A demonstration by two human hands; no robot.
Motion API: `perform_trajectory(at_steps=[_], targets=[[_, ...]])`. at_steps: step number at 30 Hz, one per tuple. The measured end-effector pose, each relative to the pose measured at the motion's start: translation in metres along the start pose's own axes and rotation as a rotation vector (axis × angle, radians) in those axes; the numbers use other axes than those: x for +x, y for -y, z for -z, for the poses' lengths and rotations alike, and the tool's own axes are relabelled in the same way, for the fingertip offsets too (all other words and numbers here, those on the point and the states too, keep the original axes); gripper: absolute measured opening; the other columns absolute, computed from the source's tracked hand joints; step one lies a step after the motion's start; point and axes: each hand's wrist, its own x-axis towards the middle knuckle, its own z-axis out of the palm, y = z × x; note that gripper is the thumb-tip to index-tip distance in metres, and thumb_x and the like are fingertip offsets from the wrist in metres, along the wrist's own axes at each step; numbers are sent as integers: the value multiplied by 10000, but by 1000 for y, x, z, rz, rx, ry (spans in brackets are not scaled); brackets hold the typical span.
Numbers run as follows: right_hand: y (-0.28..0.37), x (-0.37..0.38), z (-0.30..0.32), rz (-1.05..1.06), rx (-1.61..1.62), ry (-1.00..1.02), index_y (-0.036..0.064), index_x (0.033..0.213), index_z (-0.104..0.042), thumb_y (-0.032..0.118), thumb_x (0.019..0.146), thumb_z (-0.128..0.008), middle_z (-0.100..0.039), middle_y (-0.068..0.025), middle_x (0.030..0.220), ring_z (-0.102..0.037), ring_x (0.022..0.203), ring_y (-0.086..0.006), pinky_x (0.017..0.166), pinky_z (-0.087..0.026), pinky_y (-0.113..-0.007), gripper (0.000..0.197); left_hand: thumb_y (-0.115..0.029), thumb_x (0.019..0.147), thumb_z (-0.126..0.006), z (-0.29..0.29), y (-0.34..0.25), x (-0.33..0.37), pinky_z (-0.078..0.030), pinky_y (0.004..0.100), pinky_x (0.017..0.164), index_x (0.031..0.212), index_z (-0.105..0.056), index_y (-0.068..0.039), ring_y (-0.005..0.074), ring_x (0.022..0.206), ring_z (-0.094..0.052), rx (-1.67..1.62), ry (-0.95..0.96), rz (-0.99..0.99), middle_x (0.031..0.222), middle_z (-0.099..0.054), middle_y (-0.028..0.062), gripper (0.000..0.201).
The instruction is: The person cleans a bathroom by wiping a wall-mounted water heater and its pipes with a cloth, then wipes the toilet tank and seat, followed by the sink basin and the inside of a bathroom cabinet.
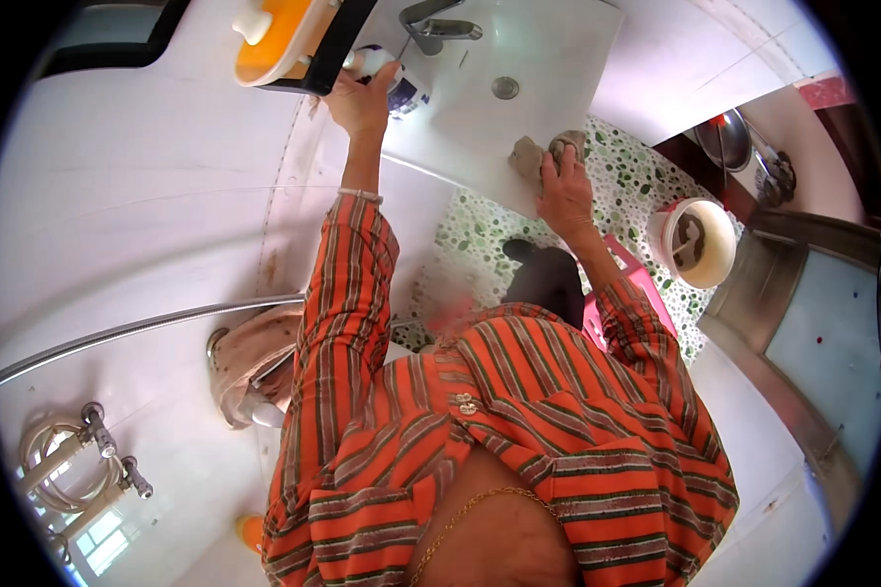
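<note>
Head view: the left grip [360, 106] is closed round one white-and-blue bottle [408, 95]; the right grip [566, 194] pinches one bunched grey cloth [526, 158] at one white sink's [480, 127] edge. One faucet [445, 28] stands beyond both grips, one bucket [722, 245] right of the right grip.

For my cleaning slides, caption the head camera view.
Left hand at a white bottle, right hand on a grey cloth at the corner of the sink.

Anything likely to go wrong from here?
Two possible risks:
1. The left hand is right at the bottle beside the sink; a bump could tip it.
2. The bunched cloth under the right hand is at the sink's edge; it might slip to the floor.
</note>
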Motion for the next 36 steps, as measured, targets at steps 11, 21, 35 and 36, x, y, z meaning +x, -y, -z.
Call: perform_trajectory(at_steps=[11,21,35,36], targets=[[-1,0,1,27,-164,-22,39,1102,-532,205,618,-651,-418,-263,1188,-522,861,-347,685,-487,-385,525,-373,744,-647,-3,18,-39,-389,461,843,1166,-461,57,385,977,-506,-9,-73,-53,1058,-539,244,631],[-4,17,19,56,-154,68,35,1090,-501,185,592,-668,-432,-206,1073,-513,902,-360,699,-480,-419,546,-591,797,-479,-59,20,-186,-207,709,895,1343,-334,-145,427,1311,-32,177,624,-11,1449,-162,115,720],[2,-28,-1,-9,270,-213,65,1056,-502,117,623,-623,-465,-184,1094,-519,885,-325,741,-467,-398,452,-366,848,-514,-52,73,-159,-142,590,1023,1115,-581,-344,365,1238,-344,668,498,-790,1274,-480,111,276],[7,-48,0,-48,320,-235,64,1076,-498,113,627,-626,-479,-162,1092,-524,875,-320,737,-467,-394,470,-353,847,-522,-50,78,-158,-140,590,1024,1120,-578,-332,364,1238,-346,647,492,-810,1280,-472,118,280]])
